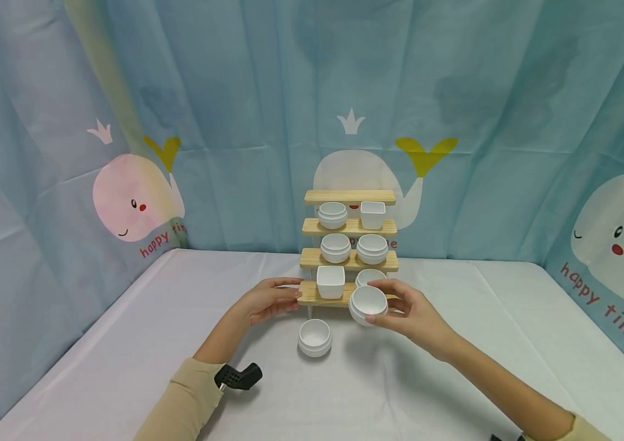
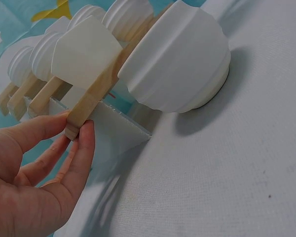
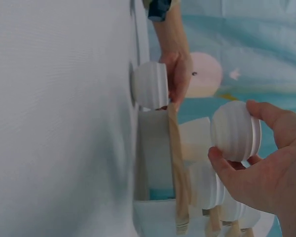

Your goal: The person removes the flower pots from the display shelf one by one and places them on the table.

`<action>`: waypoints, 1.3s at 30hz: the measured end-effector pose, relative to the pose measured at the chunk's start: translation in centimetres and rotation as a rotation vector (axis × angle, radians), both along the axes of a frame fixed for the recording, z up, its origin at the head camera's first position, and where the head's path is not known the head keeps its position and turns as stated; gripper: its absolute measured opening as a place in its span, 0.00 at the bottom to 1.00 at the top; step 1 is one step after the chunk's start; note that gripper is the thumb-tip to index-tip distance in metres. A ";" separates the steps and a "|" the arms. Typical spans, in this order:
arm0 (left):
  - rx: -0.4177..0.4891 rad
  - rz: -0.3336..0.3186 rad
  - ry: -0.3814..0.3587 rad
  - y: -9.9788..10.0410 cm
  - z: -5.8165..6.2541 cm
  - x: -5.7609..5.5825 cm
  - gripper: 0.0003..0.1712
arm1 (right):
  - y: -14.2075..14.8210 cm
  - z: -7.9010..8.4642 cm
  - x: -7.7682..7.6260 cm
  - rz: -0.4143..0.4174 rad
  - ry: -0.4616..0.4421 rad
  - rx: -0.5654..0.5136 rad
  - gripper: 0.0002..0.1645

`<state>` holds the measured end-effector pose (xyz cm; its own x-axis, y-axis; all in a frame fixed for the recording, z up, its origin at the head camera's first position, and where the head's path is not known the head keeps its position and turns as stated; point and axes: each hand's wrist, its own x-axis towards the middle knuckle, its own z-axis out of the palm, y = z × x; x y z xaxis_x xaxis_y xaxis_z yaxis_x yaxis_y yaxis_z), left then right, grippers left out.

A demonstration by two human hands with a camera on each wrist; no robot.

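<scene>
Pinching the lowest wooden board (image 1: 308,295) at its left end, the left hand (image 1: 270,300) has its thumb and fingers clamped on the wood. From where I stand, the right hand (image 1: 411,311) grips a round white bowl (image 1: 368,304), thumb and fingers clamped on its sides, up in the air near the board's right end. A square white bowl (image 1: 331,283) sits on that board; a second round bowl (image 1: 314,338) stands on the white cloth (image 1: 279,404) in front.
</scene>
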<state>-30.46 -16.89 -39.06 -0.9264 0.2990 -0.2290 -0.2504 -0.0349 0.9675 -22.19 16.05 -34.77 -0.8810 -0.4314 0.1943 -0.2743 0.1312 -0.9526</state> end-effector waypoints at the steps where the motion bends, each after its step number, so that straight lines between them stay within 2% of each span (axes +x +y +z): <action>1: 0.000 0.000 0.000 0.0 0.0 0.0 0.31 | 0.0 -0.1 0.0 0.000 -0.003 0.002 0.36; 16: -0.013 0.030 -0.016 0.2 -0.1 -0.2 0.31 | -0.4 -1.7 0.1 0.026 -0.009 0.010 0.39; 28: -0.012 0.023 -0.020 0.1 -0.2 -0.4 0.32 | -0.7 -2.5 0.0 0.041 -0.023 0.010 0.41; 39: -0.004 0.018 -0.016 0.1 -0.1 -0.3 0.33 | -0.8 -3.3 -0.3 0.058 -0.034 0.014 0.38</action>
<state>-30.74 -16.83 -39.20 -0.9277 0.2813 -0.2455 -0.2657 -0.0351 0.9634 -22.52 15.28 -38.03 -0.8606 -0.4840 0.1584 -0.2495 0.1297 -0.9596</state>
